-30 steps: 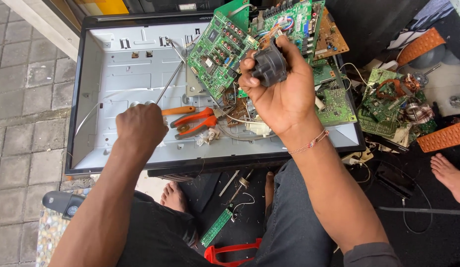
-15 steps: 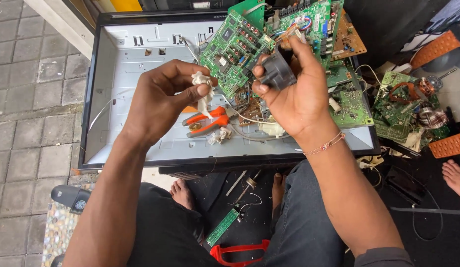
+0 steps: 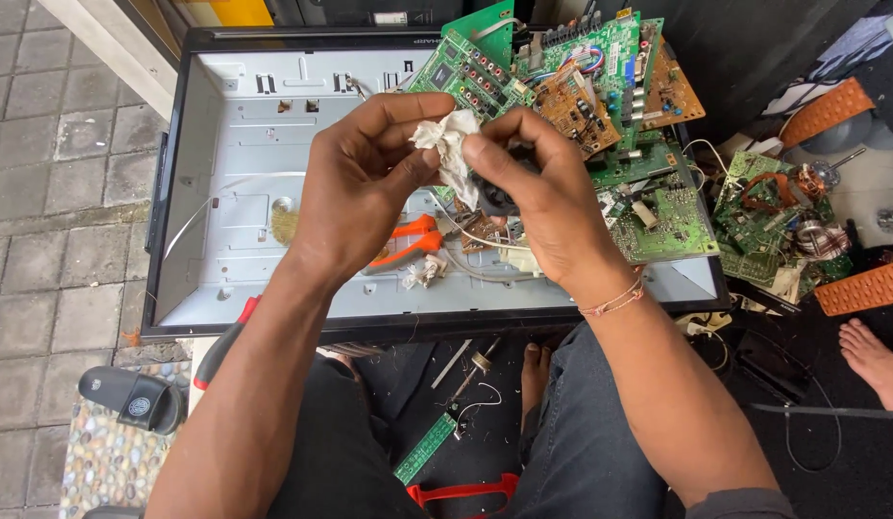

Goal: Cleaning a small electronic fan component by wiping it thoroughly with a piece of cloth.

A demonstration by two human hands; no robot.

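Near edge of open metal chassis (image 3: 244,144): orange-handled pliers (image 3: 413,240) lay loose | Above chassis middle: left hand (image 3: 355,197) pinched white tissue (image 3: 451,144); right hand (image 3: 538,197) clamped on small black part (image 3: 494,197) | Far edge: green circuit boards (image 3: 581,77) stacked; yellow panel (image 3: 230,12) beyond | Risk judged: part dropped into chassis wiring if grip slackened.

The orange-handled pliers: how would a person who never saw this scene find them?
Start at the big grey metal panel across the lap. Just under the left hand, the pliers lie on it. Their bright orange grips stand out from the green circuit boards nearby.
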